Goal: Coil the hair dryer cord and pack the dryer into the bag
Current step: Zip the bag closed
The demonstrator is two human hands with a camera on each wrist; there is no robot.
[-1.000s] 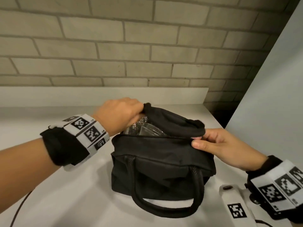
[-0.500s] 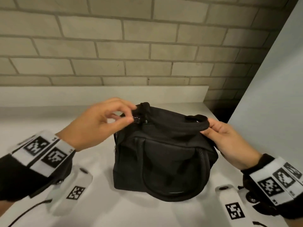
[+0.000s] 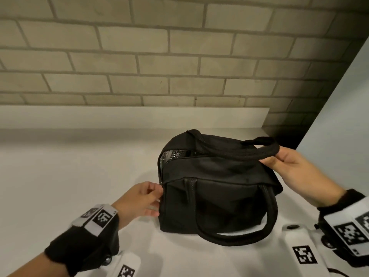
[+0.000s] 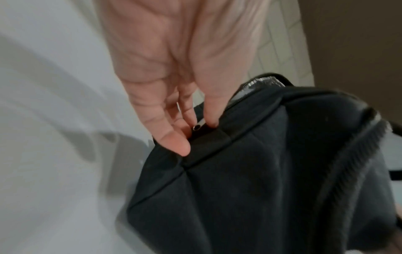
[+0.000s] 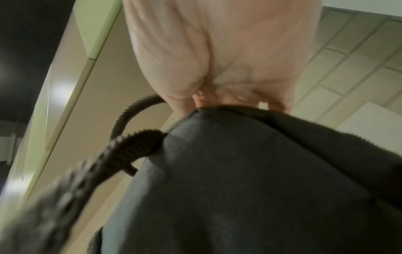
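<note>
A black bag with two rope handles stands on the white counter. Its zip is shut except at the left end, where the silver lining shows. The hair dryer and its cord are hidden. My left hand is at the bag's front left corner. In the left wrist view, thumb and fingers of that left hand pinch the metal zipper pull. My right hand grips the far handle at the bag's right end. In the right wrist view, my right hand curls over the bag's top edge.
A brick wall with a low white ledge runs behind the counter. A pale panel closes the right side, with a dark gap in the back corner. The near handle hangs down the bag's front.
My left hand came down from the top of the bag to its front left corner, and the opening is now mostly zipped. The right hand moved from the flap onto the far handle.
</note>
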